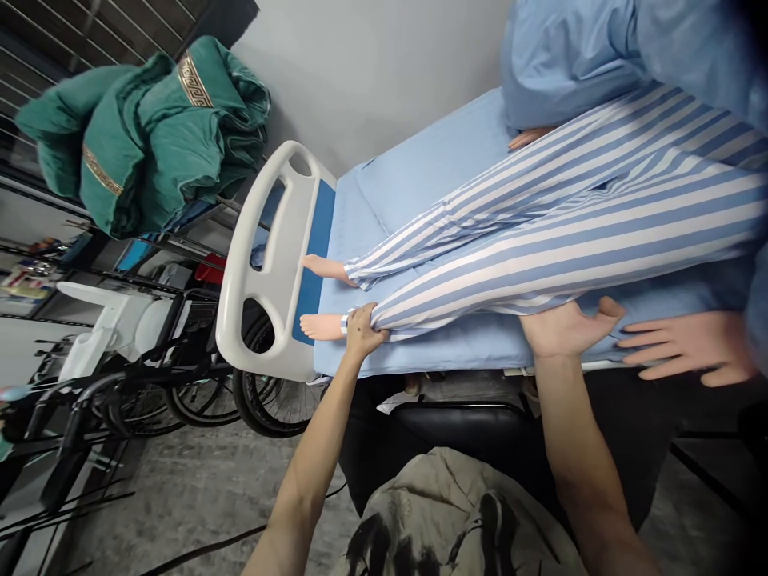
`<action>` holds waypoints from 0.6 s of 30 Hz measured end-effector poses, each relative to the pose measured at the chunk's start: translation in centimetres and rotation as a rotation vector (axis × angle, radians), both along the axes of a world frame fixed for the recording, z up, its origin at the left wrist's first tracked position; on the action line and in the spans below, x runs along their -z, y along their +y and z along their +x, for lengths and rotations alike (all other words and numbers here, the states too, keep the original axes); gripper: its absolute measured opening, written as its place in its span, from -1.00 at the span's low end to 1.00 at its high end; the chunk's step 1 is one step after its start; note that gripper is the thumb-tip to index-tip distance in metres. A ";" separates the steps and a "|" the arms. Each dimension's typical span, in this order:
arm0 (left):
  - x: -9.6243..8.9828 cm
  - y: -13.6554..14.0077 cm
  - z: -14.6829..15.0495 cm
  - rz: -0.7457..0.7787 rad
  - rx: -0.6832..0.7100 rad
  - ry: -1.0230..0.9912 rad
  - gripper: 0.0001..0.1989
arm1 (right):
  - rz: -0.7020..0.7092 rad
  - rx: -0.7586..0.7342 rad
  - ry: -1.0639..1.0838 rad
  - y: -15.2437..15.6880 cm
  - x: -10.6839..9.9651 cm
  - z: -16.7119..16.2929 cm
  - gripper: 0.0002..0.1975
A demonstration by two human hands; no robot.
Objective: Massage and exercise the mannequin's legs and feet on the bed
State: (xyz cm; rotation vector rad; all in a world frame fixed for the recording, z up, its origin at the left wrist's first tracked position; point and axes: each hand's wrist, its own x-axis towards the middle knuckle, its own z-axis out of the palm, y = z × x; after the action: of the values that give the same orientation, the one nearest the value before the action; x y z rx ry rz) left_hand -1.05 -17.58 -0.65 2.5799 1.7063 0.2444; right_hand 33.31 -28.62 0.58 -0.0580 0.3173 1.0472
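A mannequin in blue-and-white striped trousers lies on a bed with a light blue sheet. My left hand is closed around the ankle of its near leg, at the trouser hem, beside the bare foot. Palm up, my right hand reaches under the same leg around the knee or thigh. Its thumb points outward, while the other fingers are hidden beneath the trouser cloth. Close to that thumb lies the mannequin's spread hand. The far foot rests toward the bed's end.
A white and blue footboard closes the bed's left end. Beyond it stand wheelchairs and a white plastic chair-like piece. Green folded blankets lie on a rack. A black seat is under my arms, and a cable crosses the floor.
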 end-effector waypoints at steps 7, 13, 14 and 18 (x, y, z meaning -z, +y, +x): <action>0.6 -0.1 0.2 0.027 -0.005 -0.046 -0.38 | -0.034 0.015 -0.026 -0.2 -0.3 0.0 -0.61; 0.3 0.1 -0.1 0.005 0.023 0.023 -0.40 | -0.060 -0.004 -0.092 -0.3 0.1 0.1 -0.60; 0.1 0.2 -0.1 -0.004 0.035 0.044 -0.40 | -0.089 -0.008 -0.101 -0.3 0.1 0.1 -0.60; -1.0 0.5 -0.4 -0.026 0.062 0.103 -0.40 | -0.169 -0.031 -0.147 -0.3 0.2 0.2 -0.61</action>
State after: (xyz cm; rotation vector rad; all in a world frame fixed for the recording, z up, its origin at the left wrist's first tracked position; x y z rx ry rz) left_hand -1.50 -17.08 0.36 2.6646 1.6451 0.0882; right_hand 33.53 -28.93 0.38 -0.2911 0.2718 1.0394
